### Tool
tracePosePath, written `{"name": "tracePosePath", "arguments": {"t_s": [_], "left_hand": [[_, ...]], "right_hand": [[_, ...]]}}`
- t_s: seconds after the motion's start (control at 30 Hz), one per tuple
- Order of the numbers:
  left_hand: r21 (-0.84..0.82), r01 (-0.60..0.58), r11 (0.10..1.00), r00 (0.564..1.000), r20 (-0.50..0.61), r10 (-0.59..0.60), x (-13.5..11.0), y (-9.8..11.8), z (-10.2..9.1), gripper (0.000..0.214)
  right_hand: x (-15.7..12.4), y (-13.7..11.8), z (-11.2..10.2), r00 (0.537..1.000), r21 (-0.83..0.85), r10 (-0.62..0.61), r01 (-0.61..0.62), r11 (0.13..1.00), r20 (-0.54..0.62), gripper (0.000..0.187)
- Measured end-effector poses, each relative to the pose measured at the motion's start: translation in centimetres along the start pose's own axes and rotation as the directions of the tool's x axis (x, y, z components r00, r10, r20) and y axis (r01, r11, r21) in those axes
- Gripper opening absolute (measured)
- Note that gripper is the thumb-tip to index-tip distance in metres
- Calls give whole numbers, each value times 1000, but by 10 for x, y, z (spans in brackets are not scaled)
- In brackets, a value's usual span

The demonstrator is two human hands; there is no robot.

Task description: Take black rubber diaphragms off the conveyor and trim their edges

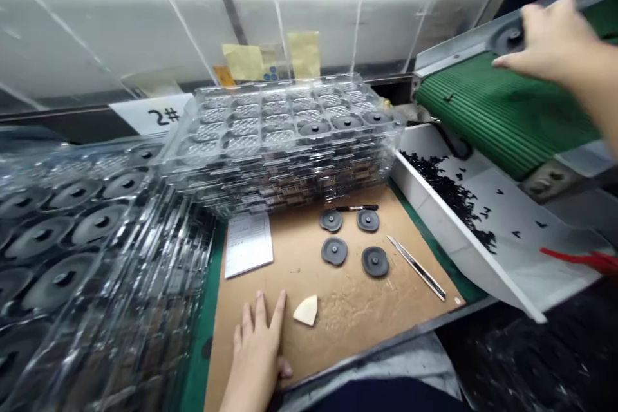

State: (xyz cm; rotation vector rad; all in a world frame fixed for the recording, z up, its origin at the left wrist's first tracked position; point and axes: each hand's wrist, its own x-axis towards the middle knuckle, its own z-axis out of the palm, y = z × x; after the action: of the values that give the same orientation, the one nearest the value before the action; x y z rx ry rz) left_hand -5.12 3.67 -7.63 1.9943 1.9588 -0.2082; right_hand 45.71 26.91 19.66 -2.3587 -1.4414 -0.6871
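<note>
My left hand (258,351) lies flat and open on the brown cardboard mat (338,309), fingers spread, just left of a small cream wedge (307,310). My right hand (555,42) reaches up to the green conveyor belt (502,116) at the upper right, its fingers closing on a dark grey rubber disc (509,37) at the belt's edge. Several more grey discs (355,241) lie on the mat. A stack of clear plastic trays (284,141) stands behind them, the top tray holding three discs at its right side.
Another stack of clear trays (82,251) filled with discs sits at the left. A white chute (483,225) strewn with black scraps lies under the belt. A thin blade (418,268), a black pen (355,208) and a paper slip (248,244) rest on the mat.
</note>
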Motion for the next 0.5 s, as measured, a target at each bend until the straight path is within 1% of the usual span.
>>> {"name": "tracePosePath", "arguments": {"t_s": [0.03, 0.07, 0.1, 0.13, 0.17, 0.2, 0.23, 0.27, 0.3, 0.33, 0.37, 0.4, 0.43, 0.47, 0.5], "left_hand": [[-142, -31, 989, 999, -46, 24, -7, 2, -2, 91], [-306, -100, 947, 990, -124, 64, -14, 6, -3, 82], [-455, -196, 869, 966, -243, 90, -23, 11, -5, 72], [-528, -330, 783, 911, -395, 117, -31, 20, -7, 64], [-508, -492, 707, 811, -563, 159, -38, 29, -9, 59], [-406, -666, 626, 655, -720, 230, -43, 40, -10, 61], [-252, -806, 536, 474, -817, 328, -46, 50, -12, 63], [-131, -883, 450, 333, -852, 405, -47, 60, -13, 63], [-83, -916, 392, 276, -840, 466, -47, 68, -13, 58], [-72, -934, 351, 258, -814, 520, -46, 74, -14, 50], [-82, -938, 337, 274, -774, 572, -44, 78, -13, 43], [-98, -930, 353, 313, -716, 624, -41, 80, -13, 40], [-108, -922, 372, 347, -658, 669, -39, 80, -12, 39], [-113, -910, 399, 382, -601, 702, -38, 78, -10, 39], [-118, -898, 423, 414, -552, 724, -36, 75, -8, 41]], "right_hand": [[-16, -12, -9, 973, 9, -230, 230, 973, 5, 62], [-39, -24, -17, 898, 66, -440, 439, 896, 11, 64], [-71, -37, -24, 837, 144, -547, 542, 828, -1, 68], [-109, -48, -30, 771, 258, -635, 606, 752, 42, 74], [-153, -59, -33, 714, 404, -693, 606, 685, 104, 68], [-199, -68, -35, 650, 576, -732, 526, 626, 201, 61], [-245, -75, -34, 581, 743, -754, 349, 570, 306, 66], [-289, -80, -32, 477, 844, -771, 104, 526, 422, 70], [-328, -84, -29, 348, 853, -780, -174, 492, 521, 68], [-362, -87, -24, 202, 779, -795, -440, 448, 571, 68], [-390, -89, -19, 135, 656, -788, -647, 390, 601, 66], [-412, -90, -14, 95, 509, -764, -796, 326, 639, 61], [-429, -91, -9, 70, 368, -737, -895, 251, 672, 58], [-443, -92, -5, 56, 255, -706, -950, 179, 706, 56], [-453, -95, -2, 42, 173, -681, -977, 125, 731, 55]]}}
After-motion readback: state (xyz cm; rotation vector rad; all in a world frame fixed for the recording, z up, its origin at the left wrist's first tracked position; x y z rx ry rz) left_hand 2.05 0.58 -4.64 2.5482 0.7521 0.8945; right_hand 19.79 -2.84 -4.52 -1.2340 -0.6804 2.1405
